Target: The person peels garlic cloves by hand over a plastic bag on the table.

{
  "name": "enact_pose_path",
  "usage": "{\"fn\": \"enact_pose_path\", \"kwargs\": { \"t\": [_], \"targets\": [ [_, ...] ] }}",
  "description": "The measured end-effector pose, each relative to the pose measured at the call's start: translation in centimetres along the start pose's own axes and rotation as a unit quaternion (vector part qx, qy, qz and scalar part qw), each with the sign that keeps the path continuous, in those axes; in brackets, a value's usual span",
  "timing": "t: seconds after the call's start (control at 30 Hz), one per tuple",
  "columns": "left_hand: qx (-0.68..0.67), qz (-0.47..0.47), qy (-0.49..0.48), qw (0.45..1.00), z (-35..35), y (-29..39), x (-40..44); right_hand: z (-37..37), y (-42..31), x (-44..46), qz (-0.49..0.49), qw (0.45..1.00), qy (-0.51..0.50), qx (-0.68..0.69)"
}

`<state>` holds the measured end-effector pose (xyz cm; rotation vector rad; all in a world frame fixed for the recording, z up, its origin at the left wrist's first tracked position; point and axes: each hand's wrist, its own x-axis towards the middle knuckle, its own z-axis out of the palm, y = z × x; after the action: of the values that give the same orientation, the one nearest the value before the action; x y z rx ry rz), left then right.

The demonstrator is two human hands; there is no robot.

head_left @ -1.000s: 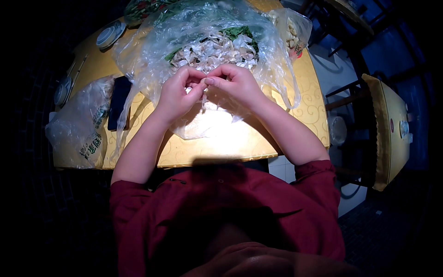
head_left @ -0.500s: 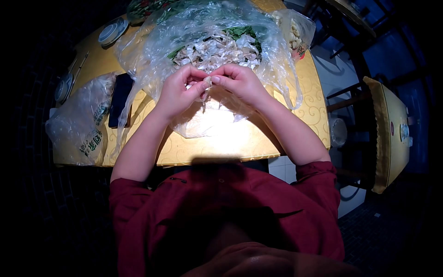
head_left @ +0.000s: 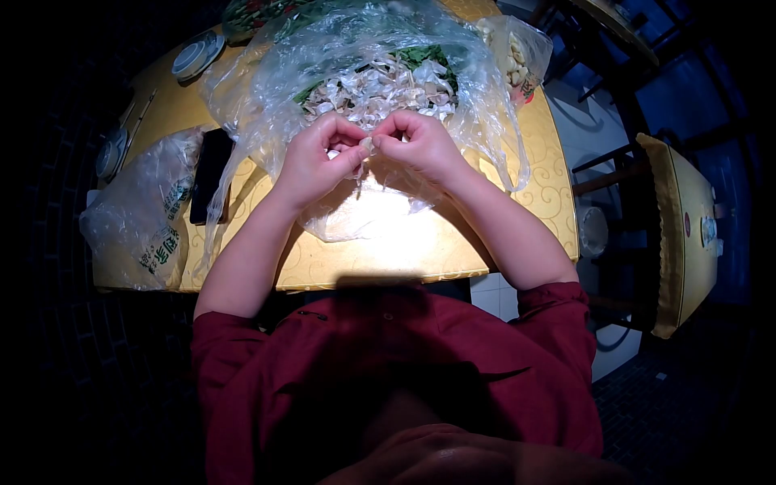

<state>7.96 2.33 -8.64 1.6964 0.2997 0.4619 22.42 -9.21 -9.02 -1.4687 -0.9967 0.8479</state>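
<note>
My left hand (head_left: 323, 158) is closed, pinching a small pale garlic clove (head_left: 367, 144) between thumb and forefinger. Fingers closed too, my right hand (head_left: 419, 149) meets it at the clove, with thumb and forefinger against its right side. Both hands are above the near edge of a large clear plastic bag (head_left: 283, 89). Just beyond them, a heap of papery garlic skins (head_left: 380, 89) lies on the bag, with green leaves (head_left: 420, 56) behind it. Other small pale pieces show partly under my left fingers.
A bag of peeled cloves (head_left: 517, 61) sits at the back right. On the left are a printed plastic bag (head_left: 145, 214), a dark phone-like object (head_left: 211, 176) and stacked dishes (head_left: 194, 58). The yellow tablecloth (head_left: 541, 194) covers the table; another table (head_left: 691, 234) stands right.
The clove has come into clearer view between my fingertips. My right fingertips have drawn slightly away from my left ones. The view has shifted a little.
</note>
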Motion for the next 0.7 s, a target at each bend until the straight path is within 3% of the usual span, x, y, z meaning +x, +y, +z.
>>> {"fn": "enact_pose_path", "kwargs": {
  "t": [0.27, 0.37, 0.47, 0.57, 0.7],
  "targets": [
    [-0.058, 0.024, 0.05, 0.997, -0.4, 0.0, 0.3, -0.8, 1.0, 0.9, 0.01, 0.993, 0.085, 0.075],
    [-0.114, -0.002, 0.043, 0.993, -0.2, 0.3, 0.2, -1.1, 0.5, 1.0, -0.013, 0.996, 0.041, -0.074],
    [-0.159, 0.004, 0.006, 0.987, -0.4, -0.6, 0.5, -0.7, 1.3, 0.9, -0.065, 0.989, 0.023, -0.129],
    [-0.165, -0.003, 0.012, 0.986, -0.3, -0.9, 0.6, -0.4, 1.6, 0.8, -0.094, 0.992, 0.009, -0.081],
    [-0.11, -0.015, 0.018, 0.994, -0.1, -0.3, 0.4, -0.3, 0.2, 0.3, -0.009, 1.0, -0.014, -0.005]
  ]
}}
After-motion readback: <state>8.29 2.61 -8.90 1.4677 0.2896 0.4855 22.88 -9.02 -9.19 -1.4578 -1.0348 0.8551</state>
